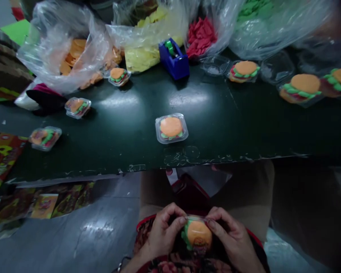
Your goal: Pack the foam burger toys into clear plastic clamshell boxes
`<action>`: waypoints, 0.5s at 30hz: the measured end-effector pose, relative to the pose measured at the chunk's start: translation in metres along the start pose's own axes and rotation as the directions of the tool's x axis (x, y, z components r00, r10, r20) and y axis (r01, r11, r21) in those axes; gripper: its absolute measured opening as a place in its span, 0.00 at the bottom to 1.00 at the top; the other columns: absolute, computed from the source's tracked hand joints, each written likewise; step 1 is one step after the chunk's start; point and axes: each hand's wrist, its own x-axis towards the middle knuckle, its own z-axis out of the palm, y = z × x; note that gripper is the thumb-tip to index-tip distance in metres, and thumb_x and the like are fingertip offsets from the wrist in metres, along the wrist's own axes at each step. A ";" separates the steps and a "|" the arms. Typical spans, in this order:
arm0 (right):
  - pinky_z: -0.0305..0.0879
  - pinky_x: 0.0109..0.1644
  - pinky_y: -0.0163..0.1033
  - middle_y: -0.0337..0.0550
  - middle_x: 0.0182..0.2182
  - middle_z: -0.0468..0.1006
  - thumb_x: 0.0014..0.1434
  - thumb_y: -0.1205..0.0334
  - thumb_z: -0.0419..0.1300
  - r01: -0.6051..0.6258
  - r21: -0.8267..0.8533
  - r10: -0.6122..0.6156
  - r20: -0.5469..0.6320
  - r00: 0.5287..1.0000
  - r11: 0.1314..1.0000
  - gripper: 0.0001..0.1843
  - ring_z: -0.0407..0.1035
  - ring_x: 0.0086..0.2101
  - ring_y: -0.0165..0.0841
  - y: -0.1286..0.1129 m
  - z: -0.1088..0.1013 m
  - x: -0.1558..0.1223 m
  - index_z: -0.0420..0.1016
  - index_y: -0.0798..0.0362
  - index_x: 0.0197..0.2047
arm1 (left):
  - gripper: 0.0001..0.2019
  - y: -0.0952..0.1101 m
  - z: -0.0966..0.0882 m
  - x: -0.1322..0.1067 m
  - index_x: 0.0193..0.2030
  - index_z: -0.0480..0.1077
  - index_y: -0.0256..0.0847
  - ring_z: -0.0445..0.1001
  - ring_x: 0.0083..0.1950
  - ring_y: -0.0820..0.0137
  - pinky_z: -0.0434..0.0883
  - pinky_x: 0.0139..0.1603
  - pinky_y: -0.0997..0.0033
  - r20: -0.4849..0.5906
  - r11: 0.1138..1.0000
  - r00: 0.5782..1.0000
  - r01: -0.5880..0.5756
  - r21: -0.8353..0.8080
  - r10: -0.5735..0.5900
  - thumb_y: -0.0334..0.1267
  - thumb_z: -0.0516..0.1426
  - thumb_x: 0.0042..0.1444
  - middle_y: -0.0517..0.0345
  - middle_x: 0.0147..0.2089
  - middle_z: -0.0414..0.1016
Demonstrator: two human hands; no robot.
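Over my lap, my left hand (168, 228) and my right hand (226, 232) pinch the two upper corners of a clear plastic box with a burger-shaped candy (199, 234) inside. The candy has an orange bun top and a green frilly layer showing at its left side. Dark printing lies across the lower part of the box. Both thumbs press on the box's edge from above, and the other fingers are curled. On the table straight ahead sits another boxed candy burger (171, 127), apart from my hands.
The dark green table (124, 140) has a worn front edge. Along its back stand plastic bags of orange pieces (73, 57), yellow pieces (142, 58), red pieces (201, 36) and green pieces (255, 9). A blue tape dispenser (174, 62) stands between them. Several boxed burgers (45, 138) lie about.
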 end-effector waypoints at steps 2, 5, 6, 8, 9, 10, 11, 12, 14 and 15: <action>0.60 0.34 0.34 0.37 0.26 0.68 0.58 0.49 0.59 0.000 -0.025 0.000 0.026 1.000 1.000 0.15 0.63 0.30 0.32 0.001 0.004 -0.001 0.69 0.51 0.27 | 0.12 -0.006 -0.001 -0.007 0.29 0.67 0.37 0.63 0.31 0.71 0.61 0.34 0.73 -0.003 0.997 0.999 -0.036 0.065 0.036 0.45 0.53 0.56 0.59 0.28 0.66; 0.60 0.33 0.34 0.36 0.25 0.67 0.58 0.47 0.58 -0.050 -0.049 0.054 0.089 0.995 0.998 0.17 0.62 0.29 0.32 -0.002 0.008 0.003 0.68 0.52 0.27 | 0.12 -0.012 -0.009 -0.012 0.29 0.66 0.38 0.62 0.31 0.71 0.61 0.34 0.73 0.008 0.999 1.000 -0.006 0.048 0.006 0.45 0.53 0.56 0.60 0.28 0.64; 0.59 0.32 0.34 0.36 0.25 0.67 0.57 0.46 0.58 -0.067 -0.063 0.074 0.110 0.991 0.996 0.18 0.61 0.28 0.31 -0.005 0.008 0.008 0.68 0.52 0.26 | 0.12 -0.011 -0.013 -0.010 0.29 0.65 0.38 0.61 0.31 0.71 0.61 0.34 0.74 0.035 1.000 0.999 0.021 0.016 -0.022 0.45 0.54 0.56 0.61 0.28 0.64; 0.58 0.32 0.34 0.35 0.24 0.66 0.56 0.46 0.58 -0.071 -0.108 0.088 0.155 0.984 0.992 0.18 0.60 0.27 0.31 -0.011 0.008 0.020 0.67 0.52 0.26 | 0.11 -0.002 -0.025 -0.002 0.30 0.65 0.38 0.61 0.31 0.72 0.61 0.33 0.75 0.135 0.997 0.989 0.071 -0.032 -0.066 0.45 0.55 0.54 0.62 0.28 0.63; 0.58 0.32 0.34 0.35 0.24 0.67 0.56 0.46 0.59 -0.055 -0.131 0.079 0.184 0.980 0.990 0.18 0.59 0.27 0.31 -0.016 0.008 0.027 0.68 0.53 0.26 | 0.10 0.006 -0.031 0.003 0.31 0.66 0.38 0.61 0.32 0.72 0.61 0.33 0.75 0.186 0.997 0.980 0.073 -0.023 -0.068 0.44 0.56 0.54 0.63 0.29 0.64; 0.57 0.32 0.34 0.35 0.24 0.67 0.56 0.47 0.59 -0.034 -0.147 0.065 0.217 0.974 0.989 0.18 0.59 0.27 0.31 -0.020 0.009 0.035 0.68 0.53 0.26 | 0.09 0.015 -0.036 0.009 0.33 0.68 0.38 0.63 0.34 0.72 0.61 0.35 0.75 0.229 0.998 0.972 0.054 0.017 -0.057 0.42 0.58 0.53 0.62 0.31 0.66; 0.57 0.33 0.34 0.35 0.24 0.67 0.56 0.47 0.59 -0.014 -0.156 0.054 0.254 0.966 0.988 0.17 0.59 0.28 0.30 -0.025 0.010 0.042 0.68 0.53 0.26 | 0.09 0.024 -0.041 0.013 0.37 0.70 0.38 0.65 0.36 0.71 0.62 0.38 0.75 0.264 0.997 0.964 0.017 0.078 -0.037 0.41 0.58 0.53 0.61 0.34 0.68; 0.57 0.33 0.34 0.35 0.24 0.67 0.56 0.48 0.59 -0.003 -0.156 0.049 0.289 0.956 0.988 0.17 0.59 0.28 0.30 -0.029 0.011 0.049 0.68 0.53 0.27 | 0.10 0.031 -0.044 0.018 0.40 0.71 0.39 0.66 0.39 0.70 0.63 0.41 0.74 0.297 0.989 0.955 -0.028 0.144 -0.016 0.41 0.59 0.53 0.60 0.37 0.70; 0.58 0.33 0.34 0.35 0.24 0.68 0.54 0.49 0.61 -0.031 -0.130 0.073 0.332 0.941 0.991 0.16 0.59 0.28 0.30 -0.034 0.016 0.060 0.69 0.53 0.27 | 0.14 0.040 -0.046 0.022 0.47 0.71 0.41 0.69 0.44 0.67 0.63 0.46 0.70 0.367 0.970 0.930 -0.079 0.229 -0.010 0.42 0.59 0.54 0.58 0.43 0.73; 0.58 0.33 0.34 0.35 0.25 0.68 0.52 0.50 0.63 -0.075 -0.099 0.104 0.335 0.936 0.992 0.15 0.60 0.28 0.29 -0.035 0.019 0.064 0.68 0.53 0.28 | 0.16 0.041 -0.045 0.023 0.49 0.71 0.41 0.69 0.45 0.65 0.64 0.48 0.69 0.405 0.972 0.914 -0.070 0.223 -0.027 0.43 0.59 0.55 0.57 0.44 0.73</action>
